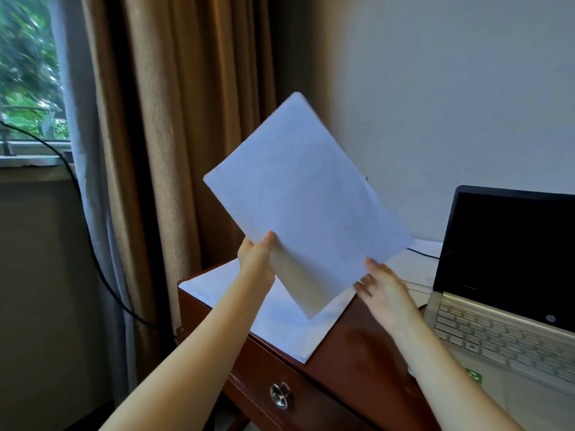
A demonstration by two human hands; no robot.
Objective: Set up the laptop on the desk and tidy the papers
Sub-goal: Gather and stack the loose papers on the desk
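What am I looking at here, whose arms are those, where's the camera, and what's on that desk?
There is no machine here. A person wears one camera on their head, and it looks forward and down, so the two bare arms coming in from the bottom are their own.

The left hand pinches the lower edge of a tilted bundle of white papers, held up in the air above the desk. The right hand is open, with its fingers at the bundle's lower right edge; I cannot tell whether they touch it.

More sheets lie flat on the dark wooden desk. To the right sits an open laptop with a dark screen. A brown curtain and a window are on the left.
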